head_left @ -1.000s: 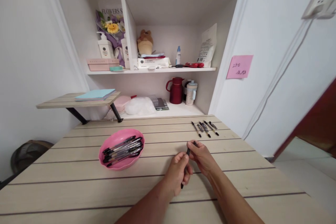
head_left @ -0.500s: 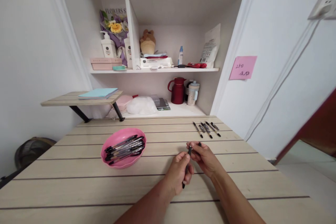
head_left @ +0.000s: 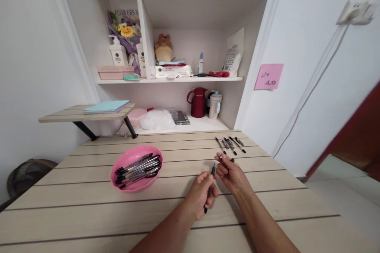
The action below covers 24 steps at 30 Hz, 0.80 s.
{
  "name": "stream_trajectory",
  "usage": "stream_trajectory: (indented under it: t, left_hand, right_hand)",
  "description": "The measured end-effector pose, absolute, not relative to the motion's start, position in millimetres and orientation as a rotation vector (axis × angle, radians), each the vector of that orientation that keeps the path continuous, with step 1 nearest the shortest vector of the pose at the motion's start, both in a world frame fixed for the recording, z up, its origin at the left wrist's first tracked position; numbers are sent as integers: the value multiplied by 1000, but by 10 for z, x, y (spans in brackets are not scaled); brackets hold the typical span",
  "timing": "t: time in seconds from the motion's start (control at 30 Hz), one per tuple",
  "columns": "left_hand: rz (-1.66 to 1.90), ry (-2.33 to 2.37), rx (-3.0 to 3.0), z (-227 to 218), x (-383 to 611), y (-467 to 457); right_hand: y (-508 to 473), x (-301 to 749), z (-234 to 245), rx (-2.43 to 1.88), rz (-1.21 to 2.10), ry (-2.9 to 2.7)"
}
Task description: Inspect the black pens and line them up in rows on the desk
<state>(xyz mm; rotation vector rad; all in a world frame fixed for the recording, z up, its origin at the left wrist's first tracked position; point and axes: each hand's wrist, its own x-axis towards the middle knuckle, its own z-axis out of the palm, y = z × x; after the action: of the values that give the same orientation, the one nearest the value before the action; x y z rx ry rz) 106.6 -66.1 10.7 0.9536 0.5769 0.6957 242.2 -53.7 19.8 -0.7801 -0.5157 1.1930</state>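
Pen (head_left: pixel 212 170) stands tilted in the left hand (head_left: pixel 202 197), whose grip is clamped around its lower barrel, with the tip end poking out below the fist. Just beside its top, the right hand (head_left: pixel 233 178) has its grip pinched together on a small dark piece (head_left: pixel 231 161). Both hands hover over the desk (head_left: pixel 89 213), right of the pink bowl (head_left: pixel 135 149) filled with pens (head_left: pixel 138 166). Farther right of the bowl and behind it lie loose pens (head_left: pixel 230 145) in a row.

Pen (head_left: pixel 213 169) middle under left fingers (head_left: pixel 204 191); note (head_left: pixel 268 76) txt illegible
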Motion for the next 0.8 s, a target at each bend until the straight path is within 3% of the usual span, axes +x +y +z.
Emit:
stream_trajectory:
  t: [0.17, 0.33, 0.53, 0.8]
  left_hand:
    - [745, 586, 888, 124, 1080, -663]
    - [909, 453, 515, 133, 1120, -653]
    - [869, 337, 366, 113, 1149, -718]
    - [791, 397, 470, 86, 1183, -758]
  right_hand:
    - [-582, 2474, 227, -946, 1117, -520]
    - [-886, 2346, 191, -1326, 828, -904]
    - [-1194, 2173, 108, -1434, 581, -1249]
    - [-1263, 2269, 137, -1527, 578, -1260]
